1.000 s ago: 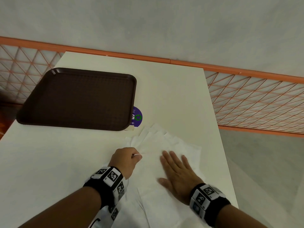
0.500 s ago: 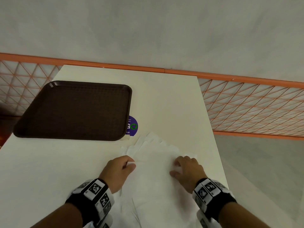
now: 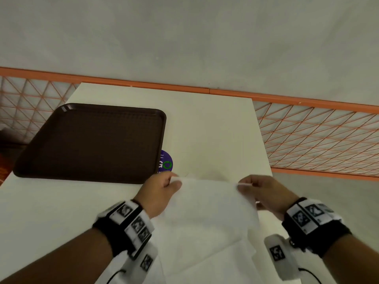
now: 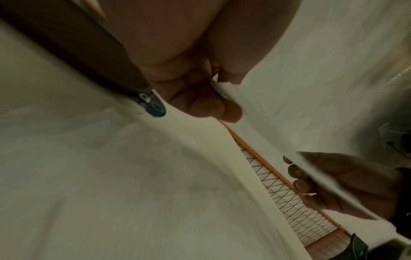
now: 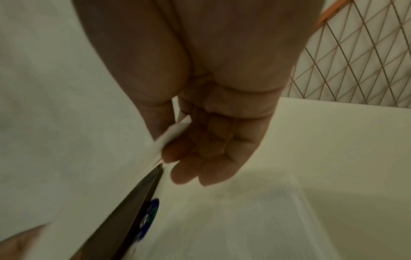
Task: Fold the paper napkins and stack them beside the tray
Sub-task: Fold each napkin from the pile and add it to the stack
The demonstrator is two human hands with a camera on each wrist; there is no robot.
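Note:
A white paper napkin is lifted off the table and held up by its two far corners. My left hand pinches the left corner, and my right hand pinches the right one. In the left wrist view the left hand's fingers pinch the napkin's edge. In the right wrist view thumb and fingers pinch the napkin's corner. More white napkins lie under it near the table's front edge. The dark brown tray sits empty at the left.
A round purple sticker shows on the white table at the tray's right edge. An orange mesh railing runs behind and to the right of the table. The table's right edge is close to my right hand.
My right hand went from lying flat on the napkins to pinching a corner. Both hands have lifted the top napkin up and away from the pile.

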